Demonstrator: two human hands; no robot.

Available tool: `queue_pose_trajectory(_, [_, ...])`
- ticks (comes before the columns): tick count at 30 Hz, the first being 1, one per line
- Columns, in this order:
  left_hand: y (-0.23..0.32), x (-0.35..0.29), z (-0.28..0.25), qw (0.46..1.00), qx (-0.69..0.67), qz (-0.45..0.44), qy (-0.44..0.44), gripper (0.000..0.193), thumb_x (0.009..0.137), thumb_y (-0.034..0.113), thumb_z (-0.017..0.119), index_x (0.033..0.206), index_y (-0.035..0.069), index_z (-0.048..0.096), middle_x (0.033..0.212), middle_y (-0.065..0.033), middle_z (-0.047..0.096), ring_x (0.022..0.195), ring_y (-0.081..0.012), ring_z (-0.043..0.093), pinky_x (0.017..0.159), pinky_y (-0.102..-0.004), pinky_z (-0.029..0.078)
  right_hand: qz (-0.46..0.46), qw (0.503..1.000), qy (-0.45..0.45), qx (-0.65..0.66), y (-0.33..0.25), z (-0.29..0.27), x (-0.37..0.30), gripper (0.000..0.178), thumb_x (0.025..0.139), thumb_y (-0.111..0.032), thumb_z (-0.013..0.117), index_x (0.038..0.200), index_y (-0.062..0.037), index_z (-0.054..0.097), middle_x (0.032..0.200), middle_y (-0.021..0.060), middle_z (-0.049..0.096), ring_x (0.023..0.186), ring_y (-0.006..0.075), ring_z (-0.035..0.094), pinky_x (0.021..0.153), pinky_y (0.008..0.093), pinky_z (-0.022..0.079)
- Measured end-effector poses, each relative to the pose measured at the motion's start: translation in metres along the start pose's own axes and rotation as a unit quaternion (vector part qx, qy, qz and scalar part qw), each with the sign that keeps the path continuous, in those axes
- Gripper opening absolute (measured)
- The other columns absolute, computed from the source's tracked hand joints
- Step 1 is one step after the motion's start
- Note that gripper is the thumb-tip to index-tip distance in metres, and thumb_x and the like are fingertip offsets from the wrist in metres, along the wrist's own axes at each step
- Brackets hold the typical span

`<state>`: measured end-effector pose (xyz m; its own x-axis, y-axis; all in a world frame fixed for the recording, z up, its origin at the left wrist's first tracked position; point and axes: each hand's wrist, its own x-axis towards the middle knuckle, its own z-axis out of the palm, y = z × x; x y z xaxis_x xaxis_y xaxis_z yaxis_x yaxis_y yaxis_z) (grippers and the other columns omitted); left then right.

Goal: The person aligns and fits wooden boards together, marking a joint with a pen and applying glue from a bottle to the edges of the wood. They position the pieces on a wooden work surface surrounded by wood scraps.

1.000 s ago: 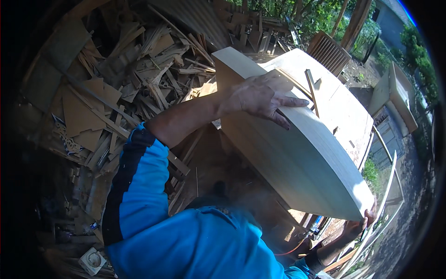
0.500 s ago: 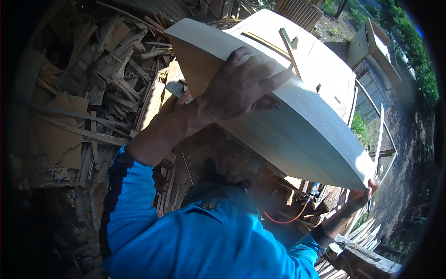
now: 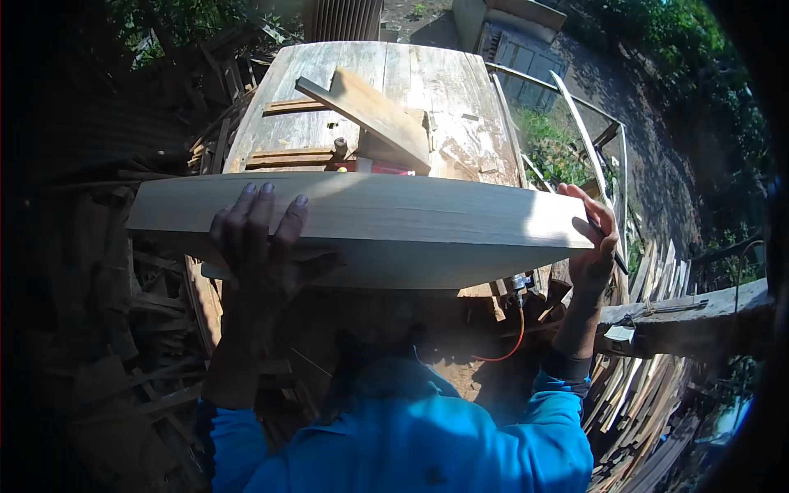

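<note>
A thick, pale wooden panel [image 3: 427, 207] stretches across the view in front of me, its long edge face turned up and its broad face below in shade. My left hand [image 3: 267, 238] lies over the edge near the left end, fingers on top and thumb against the lower face. At the right end, my right hand [image 3: 593, 234] wraps around the corner. A thin dark stick [image 3: 621, 264], perhaps a pencil, juts out beside the right hand's fingers. Behind the panel, a weathered worktable [image 3: 468, 90] carries an angled wooden board [image 3: 370, 123].
Narrow wood strips [image 3: 292, 158] lie on the worktable. An orange hose [image 3: 521, 329] runs from a metal fitting [image 3: 518, 283] below the panel. Stacked slats [image 3: 641, 403] and a beam [image 3: 690, 306] stand at right. Dim wood scraps [image 3: 156, 329] are heaped at left.
The panel has swung from a slant to nearly level across my view, its right end rising. Both hands stay on it. My view has turned, bringing more of the worktable into sight.
</note>
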<state>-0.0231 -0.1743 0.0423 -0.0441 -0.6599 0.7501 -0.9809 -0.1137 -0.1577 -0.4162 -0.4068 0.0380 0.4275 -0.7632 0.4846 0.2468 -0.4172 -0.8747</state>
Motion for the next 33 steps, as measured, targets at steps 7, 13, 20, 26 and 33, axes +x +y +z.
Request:
queue_pose_trajectory(7, [0.005, 0.009, -0.003, 0.999, -0.034, -0.003, 0.039, 0.068, 0.089, 0.067, 0.052, 0.134, 0.016, 0.05, 0.125, -0.02, 0.053, 0.118, -0.0375, 0.053, 0.095, -0.0547, 0.041, 0.06, 0.972, 0.187, -0.129, -0.072, -0.044, 0.052, 0.083, 0.098, -0.071, 0.028, 0.145, -0.0041, 0.041, 0.139, 0.0164, 0.054, 0.105, 0.0245, 0.065, 0.079, 0.0317, 0.051])
queue_pose_trajectory(13, [0.003, 0.007, -0.008, 0.995, -0.073, -0.009, 0.062, 0.051, 0.097, 0.048, 0.046, 0.131, 0.01, 0.054, 0.123, -0.021, 0.057, 0.117, -0.0366, 0.055, 0.096, -0.0503, 0.043, -0.097, 0.976, -0.096, -0.172, -0.117, 0.017, 0.152, 0.061, 0.105, -0.05, 0.034, 0.128, 0.0028, 0.056, 0.14, 0.0175, 0.052, 0.119, 0.028, 0.055, 0.105, 0.0423, 0.043])
queue_pose_trajectory(20, [0.018, 0.015, 0.012, 0.99, -0.087, 0.005, 0.112, 0.049, 0.096, 0.046, 0.041, 0.127, 0.008, 0.05, 0.122, -0.0204, 0.058, 0.118, -0.036, 0.054, 0.105, -0.0485, 0.033, -0.35, 0.729, -0.342, -0.479, -0.195, 0.367, 0.11, 0.009, 0.086, 0.001, 0.064, 0.094, -0.002, 0.066, 0.1, 0.0089, 0.066, 0.09, 0.0242, 0.066, 0.08, 0.0343, 0.052])
queue_pose_trajectory(26, [0.005, 0.008, 0.013, 0.991, -0.08, -0.004, 0.104, 0.044, 0.094, 0.045, 0.047, 0.121, 0.011, 0.053, 0.124, -0.017, 0.057, 0.124, -0.0341, 0.05, 0.107, -0.0472, 0.032, -0.456, 0.63, -0.538, -0.325, -0.153, 0.57, 0.138, 0.015, 0.092, -0.015, 0.065, 0.091, -0.0008, 0.059, 0.071, 0.0145, 0.059, 0.067, 0.0307, 0.062, 0.064, 0.0413, 0.048])
queue_pose_trajectory(33, [0.009, 0.005, 0.027, 0.988, -0.103, -0.022, 0.11, 0.037, 0.091, 0.048, 0.055, 0.11, 0.017, 0.061, 0.115, -0.005, 0.054, 0.117, -0.024, 0.048, 0.107, -0.0465, 0.035, -0.28, 0.3, -0.706, -0.577, -0.101, 0.689, 0.102, 0.022, 0.085, -0.024, 0.071, 0.093, -0.0037, 0.068, 0.081, 0.0139, 0.066, 0.082, 0.027, 0.067, 0.075, 0.0411, 0.052])
